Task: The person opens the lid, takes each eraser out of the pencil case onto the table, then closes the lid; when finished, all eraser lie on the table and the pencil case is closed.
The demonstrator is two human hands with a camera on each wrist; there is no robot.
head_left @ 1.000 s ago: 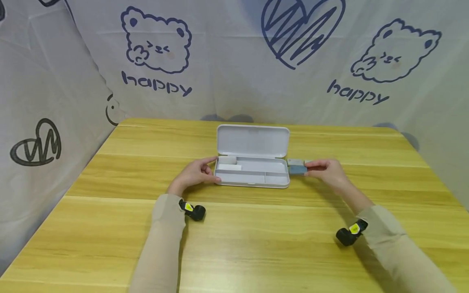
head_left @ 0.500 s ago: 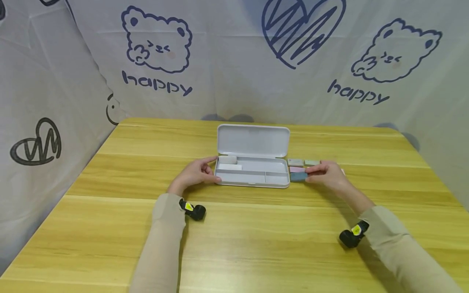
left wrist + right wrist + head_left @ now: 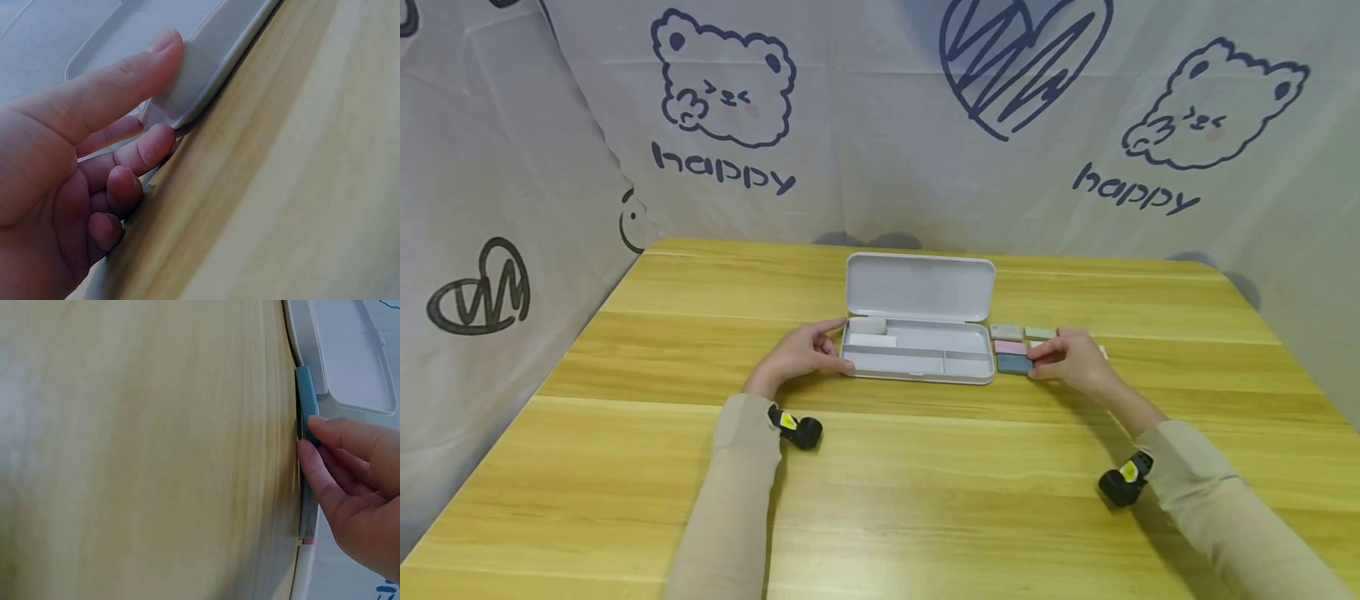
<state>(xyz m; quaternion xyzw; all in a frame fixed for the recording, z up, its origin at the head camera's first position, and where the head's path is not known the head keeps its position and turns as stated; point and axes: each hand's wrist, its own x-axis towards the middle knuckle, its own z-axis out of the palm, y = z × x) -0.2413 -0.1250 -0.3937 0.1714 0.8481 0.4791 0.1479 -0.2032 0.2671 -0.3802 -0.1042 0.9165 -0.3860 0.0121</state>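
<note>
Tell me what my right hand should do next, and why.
Probably settle the blue block on the table, then let your right hand release it: the hand pinches it just right of the case, lined up in front of a pink block. I can't tell whether it's fully down.

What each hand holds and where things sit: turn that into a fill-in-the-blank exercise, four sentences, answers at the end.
1. In the head view, the right hand grips the blue block by its ____ end.
2. The left hand holds the white case at its ____ end.
3. The block directly behind the blue one is ____ in color.
4. The pale blocks inside the case number ____.

Missing words: right; left; pink; two.
</note>
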